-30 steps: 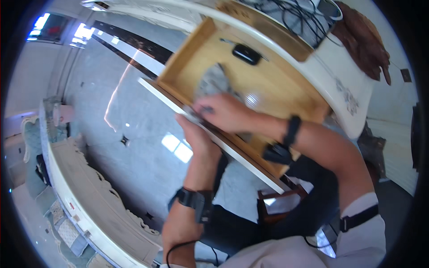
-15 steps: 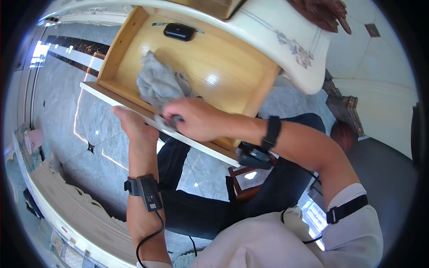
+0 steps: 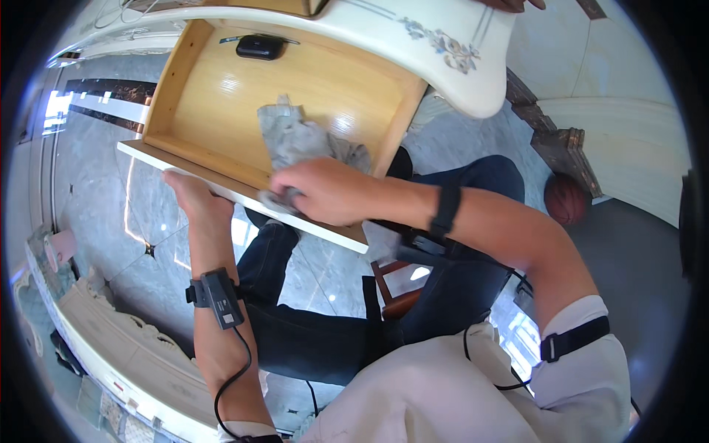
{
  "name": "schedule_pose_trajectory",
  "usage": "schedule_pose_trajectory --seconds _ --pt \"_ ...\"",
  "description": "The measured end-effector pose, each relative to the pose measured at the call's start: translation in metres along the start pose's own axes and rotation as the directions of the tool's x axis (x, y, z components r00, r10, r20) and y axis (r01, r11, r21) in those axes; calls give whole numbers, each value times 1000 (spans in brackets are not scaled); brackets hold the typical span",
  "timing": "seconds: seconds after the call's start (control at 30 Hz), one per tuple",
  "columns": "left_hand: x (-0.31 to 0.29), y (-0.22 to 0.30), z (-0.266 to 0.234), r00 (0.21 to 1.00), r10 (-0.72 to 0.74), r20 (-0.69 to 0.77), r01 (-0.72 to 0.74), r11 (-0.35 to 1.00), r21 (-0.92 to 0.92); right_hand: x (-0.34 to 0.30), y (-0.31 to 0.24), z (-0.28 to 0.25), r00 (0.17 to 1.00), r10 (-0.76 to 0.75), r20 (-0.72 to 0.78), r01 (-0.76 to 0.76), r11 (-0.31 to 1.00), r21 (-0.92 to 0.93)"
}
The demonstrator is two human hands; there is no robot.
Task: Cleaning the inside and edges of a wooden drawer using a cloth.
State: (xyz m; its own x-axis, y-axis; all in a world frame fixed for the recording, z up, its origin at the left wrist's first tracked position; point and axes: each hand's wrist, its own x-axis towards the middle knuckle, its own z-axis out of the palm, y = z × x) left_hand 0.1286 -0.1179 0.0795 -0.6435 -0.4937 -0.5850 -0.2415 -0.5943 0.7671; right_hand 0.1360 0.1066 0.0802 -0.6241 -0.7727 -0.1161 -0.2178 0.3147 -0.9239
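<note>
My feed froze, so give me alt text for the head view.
A person's right hand holds a grey cloth over the front edge of an open wooden drawer; the left hand is at its white front panel. A black case lies inside, toward the back.

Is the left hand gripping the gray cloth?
No, the right hand holds the gray cloth; the left hand is at the drawer front.

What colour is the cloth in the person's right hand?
The cloth is light grey, seen best in the head view.

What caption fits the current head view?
Right hand holding a grey cloth at the rim of an open drawer, left hand at its white front.
</note>
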Motion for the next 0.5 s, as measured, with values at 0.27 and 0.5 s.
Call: schedule_pose_trajectory --seconds 0.27,0.5 --pt "-5 -4 18 991 28 128 -28 1000 4 -24 -4 2 996 59 -69 -67 991 -119" --pt "-13 -1 24 994 15 105 -19 999 38 -119 -21 3 967 204 -155 -215 974 -64"
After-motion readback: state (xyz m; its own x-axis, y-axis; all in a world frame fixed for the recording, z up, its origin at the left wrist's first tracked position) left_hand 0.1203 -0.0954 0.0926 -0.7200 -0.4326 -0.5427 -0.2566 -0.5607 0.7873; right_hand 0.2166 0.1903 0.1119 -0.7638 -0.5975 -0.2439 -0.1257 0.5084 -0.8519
